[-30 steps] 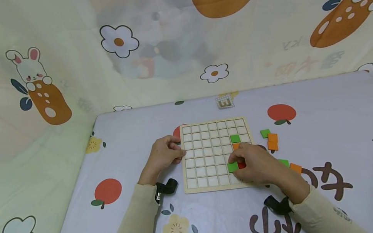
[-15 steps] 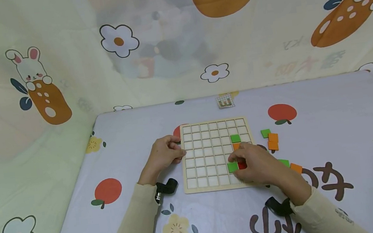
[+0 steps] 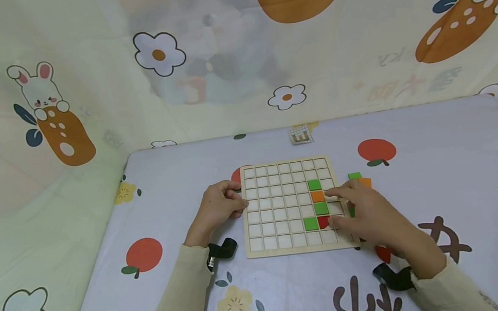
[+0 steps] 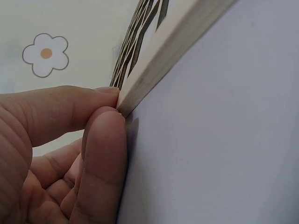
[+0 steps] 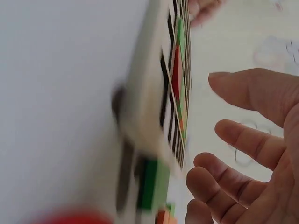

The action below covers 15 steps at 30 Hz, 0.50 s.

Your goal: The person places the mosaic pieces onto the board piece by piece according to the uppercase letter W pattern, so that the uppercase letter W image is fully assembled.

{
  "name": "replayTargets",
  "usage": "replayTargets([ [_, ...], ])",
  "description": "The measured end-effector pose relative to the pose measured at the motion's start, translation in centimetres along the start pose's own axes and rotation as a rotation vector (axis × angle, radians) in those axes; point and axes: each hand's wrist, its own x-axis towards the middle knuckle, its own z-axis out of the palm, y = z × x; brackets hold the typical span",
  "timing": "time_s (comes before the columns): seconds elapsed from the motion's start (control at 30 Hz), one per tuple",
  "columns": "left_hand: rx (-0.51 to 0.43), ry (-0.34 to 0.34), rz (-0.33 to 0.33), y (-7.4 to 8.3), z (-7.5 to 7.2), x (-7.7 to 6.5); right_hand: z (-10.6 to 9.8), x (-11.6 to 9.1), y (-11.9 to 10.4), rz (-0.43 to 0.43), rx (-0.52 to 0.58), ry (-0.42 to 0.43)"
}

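Note:
A pale wooden grid board (image 3: 279,209) lies on the table. Its right half holds three green tiles (image 3: 314,185), an orange tile (image 3: 318,196) and a red tile (image 3: 323,222). At the board's left edge, my left hand (image 3: 220,205) pinches the rim between thumb and forefinger, seen close in the left wrist view. Over the right side of the board, my right hand (image 3: 370,213) hovers with fingers spread and nothing between them. The right wrist view shows its fingers (image 5: 250,140) apart, above the tiles.
Loose green (image 3: 354,176) and orange tiles (image 3: 365,182) lie right of the board, partly hidden by the right hand. A small card with a grid pattern (image 3: 300,135) sits behind the board. Printed cloth covers the table and hangs as walls behind and at the sides.
My right hand has let go near the green and red tiles and moved right, uncovering the orange tile and a green one. The left hand has stayed at the rim.

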Motion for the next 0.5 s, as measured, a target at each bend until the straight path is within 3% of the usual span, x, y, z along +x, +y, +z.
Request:
replayTargets([
  [0.23,-0.012,-0.005,-0.008,0.1,-0.1,-0.1,-2.4,0.3,3.0,0.075,-0.046,0.057],
  [0.5,-0.012,0.001,-0.001,0.1,0.0,-0.1,-4.0,1.1,5.3,0.151,-0.082,0.044],
])
